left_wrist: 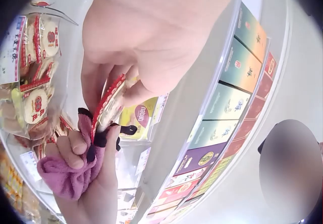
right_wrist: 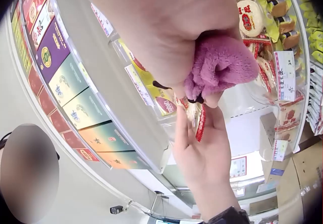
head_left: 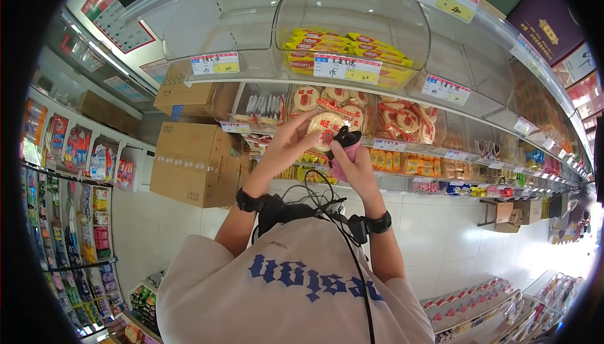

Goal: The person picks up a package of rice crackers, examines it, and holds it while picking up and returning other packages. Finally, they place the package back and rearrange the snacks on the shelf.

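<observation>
Cardboard boxes (head_left: 192,171) stand beside a shelf (head_left: 270,80) holding yellow Nabati packets (head_left: 314,42).

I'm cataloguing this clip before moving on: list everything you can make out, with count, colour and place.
cracker pack: 1, cream and red, in left hand
cloth: 1, pink with black, in right hand
other crackers: several, cream and red, on shelf
nabati packs: many, yellow, bin above
price tags: many, mostly white, shelf edges
gift boxes: many, green, purple, red, upper shelf
cartons: at least 2, brown, left of shelf
bagged goods: many, mixed colours, far left
floor: 1, pale, below
cables: several, black, over shirt
shirt: 1, pale with blue lettering, on person
wristbands: 2, black, one per wrist
left hand: 1, bare, pinching pack
right hand: 1, bare, gripping cloth
</observation>
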`<move>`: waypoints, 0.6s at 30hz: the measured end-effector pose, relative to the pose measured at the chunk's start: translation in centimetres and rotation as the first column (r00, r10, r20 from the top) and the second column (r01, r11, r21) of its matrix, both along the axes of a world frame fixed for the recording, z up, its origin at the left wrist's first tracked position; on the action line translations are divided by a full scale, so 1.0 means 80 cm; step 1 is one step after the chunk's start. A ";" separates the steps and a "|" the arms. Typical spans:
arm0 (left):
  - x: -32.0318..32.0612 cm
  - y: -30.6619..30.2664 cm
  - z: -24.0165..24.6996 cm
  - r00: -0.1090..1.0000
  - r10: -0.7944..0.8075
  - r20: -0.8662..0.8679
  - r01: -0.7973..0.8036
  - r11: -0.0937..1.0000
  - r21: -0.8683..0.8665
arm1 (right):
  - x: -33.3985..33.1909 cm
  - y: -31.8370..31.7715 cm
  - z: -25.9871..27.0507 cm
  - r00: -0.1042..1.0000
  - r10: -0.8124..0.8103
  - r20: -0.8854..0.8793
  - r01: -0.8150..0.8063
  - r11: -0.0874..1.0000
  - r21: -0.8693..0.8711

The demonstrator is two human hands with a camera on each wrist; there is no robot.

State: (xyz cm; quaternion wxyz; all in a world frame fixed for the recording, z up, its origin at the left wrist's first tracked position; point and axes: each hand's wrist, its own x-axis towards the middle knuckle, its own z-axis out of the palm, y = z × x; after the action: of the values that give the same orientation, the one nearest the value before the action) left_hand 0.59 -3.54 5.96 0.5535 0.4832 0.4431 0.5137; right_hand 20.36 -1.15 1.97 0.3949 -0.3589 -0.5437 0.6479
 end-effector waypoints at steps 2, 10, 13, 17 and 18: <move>0.001 0.006 -0.022 0.994 0.066 0.084 -0.070 0.996 0.050 | 0.005 0.004 -0.006 0.991 -0.121 -0.064 0.111 0.985 -0.130; 0.011 0.001 -0.009 0.985 -0.131 -0.115 0.131 0.991 -0.008 | 0.000 0.009 -0.011 0.900 -0.311 -0.306 0.230 0.934 -0.273; 0.018 -0.001 -0.021 0.985 -0.134 -0.108 0.136 0.991 0.016 | 0.010 0.017 -0.016 0.916 -0.323 -0.237 0.278 0.939 -0.204; 0.024 -0.001 -0.024 0.985 -0.146 -0.088 0.145 0.989 -0.014 | 0.005 0.019 -0.008 0.820 -0.529 -0.220 0.483 0.845 -0.231; 0.025 -0.001 -0.025 0.988 -0.137 -0.073 0.135 0.990 -0.025 | 0.004 0.019 -0.007 0.773 -0.600 -0.207 0.549 0.795 -0.257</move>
State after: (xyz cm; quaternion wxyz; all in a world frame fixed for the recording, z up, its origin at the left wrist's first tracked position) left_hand 2.58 -3.58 3.96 0.5752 0.5255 0.4345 0.4518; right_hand 20.67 0.35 1.41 0.6123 -0.4480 -0.2851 0.5858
